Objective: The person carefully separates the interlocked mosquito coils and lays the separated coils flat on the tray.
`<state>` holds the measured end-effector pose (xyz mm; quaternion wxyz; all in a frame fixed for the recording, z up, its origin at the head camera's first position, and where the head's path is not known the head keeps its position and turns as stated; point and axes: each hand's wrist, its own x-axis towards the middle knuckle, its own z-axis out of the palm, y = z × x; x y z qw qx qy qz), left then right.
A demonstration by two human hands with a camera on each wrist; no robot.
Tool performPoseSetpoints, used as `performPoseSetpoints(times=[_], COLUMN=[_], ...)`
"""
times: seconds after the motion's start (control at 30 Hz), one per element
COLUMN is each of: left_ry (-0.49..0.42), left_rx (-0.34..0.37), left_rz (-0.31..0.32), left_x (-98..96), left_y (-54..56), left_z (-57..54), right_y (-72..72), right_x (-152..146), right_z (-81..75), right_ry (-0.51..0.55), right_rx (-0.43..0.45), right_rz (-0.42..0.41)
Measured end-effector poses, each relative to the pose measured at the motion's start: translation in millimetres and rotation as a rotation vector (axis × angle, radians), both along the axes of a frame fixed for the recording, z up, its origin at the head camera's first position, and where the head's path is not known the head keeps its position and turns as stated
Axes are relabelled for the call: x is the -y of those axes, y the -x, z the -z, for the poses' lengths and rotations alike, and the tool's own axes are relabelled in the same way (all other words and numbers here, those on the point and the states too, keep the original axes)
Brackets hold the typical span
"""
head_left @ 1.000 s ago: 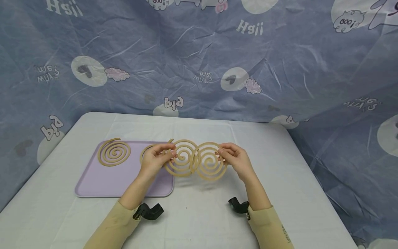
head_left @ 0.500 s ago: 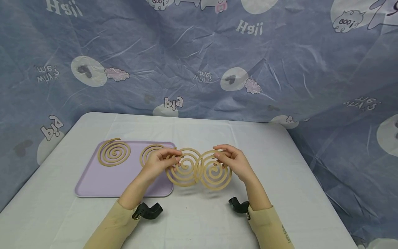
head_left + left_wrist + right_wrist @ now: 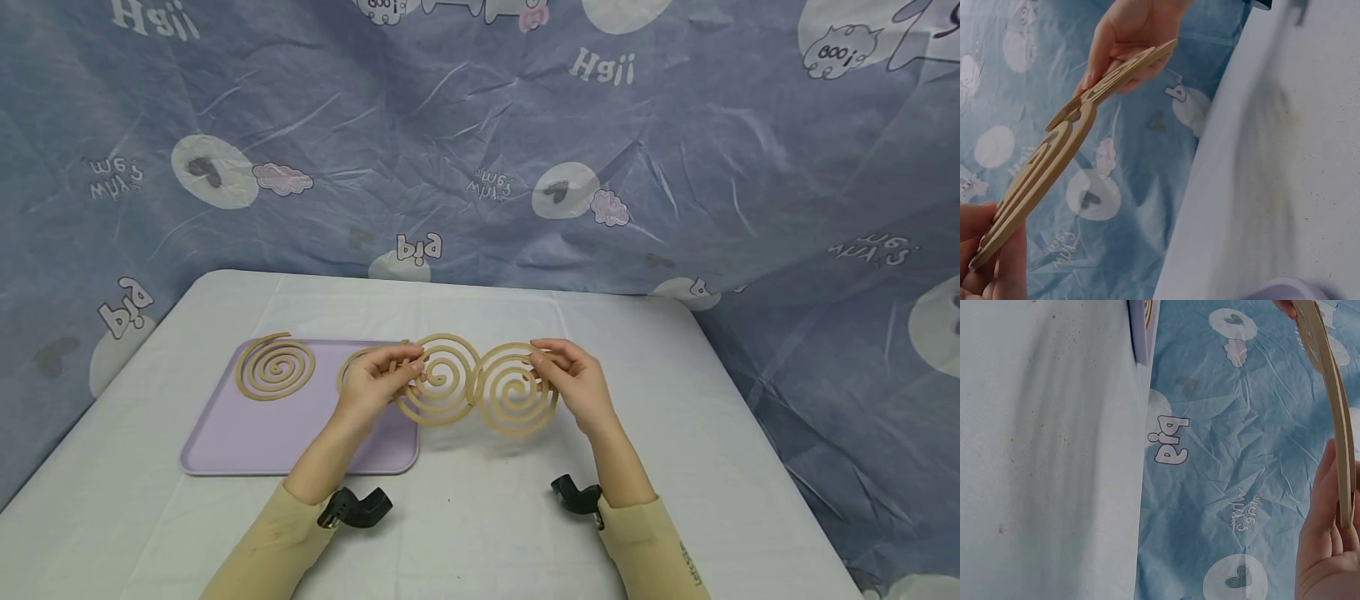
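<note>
My left hand (image 3: 370,390) pinches a tan mosquito coil (image 3: 437,380) by its left side, fingers and thumb on the rim. Across from it, my right hand (image 3: 579,385) grips a second mosquito coil (image 3: 516,388) by its upper right edge. Both coils are held up above the table, faces towards the head camera. Their inner edges meet and slightly overlap midway between the hands. In the left wrist view, the left coil (image 3: 1047,172) appears edge-on and crosses the other coil (image 3: 1124,72) near its end. The right wrist view shows the right coil (image 3: 1340,419) as a thin strip.
A lilac tray (image 3: 247,437) lies on the white table (image 3: 480,517) at left. One mosquito coil (image 3: 277,367) rests at its back left corner; another is mostly hidden behind the left hand. A blue printed cloth (image 3: 465,108) hangs behind the table.
Both hands dipped towards me with the coils, then rose again. The two coils overlap less than a second ago; the right hand and its coil sit slightly further right.
</note>
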<state>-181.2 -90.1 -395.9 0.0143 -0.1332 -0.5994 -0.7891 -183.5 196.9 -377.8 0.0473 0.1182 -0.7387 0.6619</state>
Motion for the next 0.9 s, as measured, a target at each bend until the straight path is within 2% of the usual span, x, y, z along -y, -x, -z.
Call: performPoseSetpoints(times=[0.17,0.27,0.33,0.5,0.63,0.8,0.9], left_ry=[0.011,0.010,-0.011,-0.094,-0.081,-0.037,-0.043], left_rx=[0.048,0.085,0.077,-0.007,-0.047,-0.038,-0.018], left_rz=[-0.141,-0.196,-0.204,-0.196,-0.207,-0.273,-0.314], left_x=[2.1,6.8,11.3,29.8,53.8,85.4,102.0], left_y=[0.7,1.4,1.3,-2.5,-6.0,-9.3,-11.1], left_z=[-5.1,-8.9,-12.0,-17.6,-16.8,-12.9,-10.4], right_y=[1.4,1.6,1.4,1.2,0.5,-1.0,-1.6], right_x=[0.4,1.5,3.2,13.1,23.8,35.8,43.1], right_z=[-0.8,-1.2,-0.6,6.0,12.3,17.4,18.2], right_ry=[0.087,0.143,0.168,0.182,0.175,0.160,0.153], right_rx=[0.008,0.015,0.029,0.067,0.088,0.125,0.146], right_rz=[0.122,0.171,0.176,0.143,0.101,0.040,-0.014])
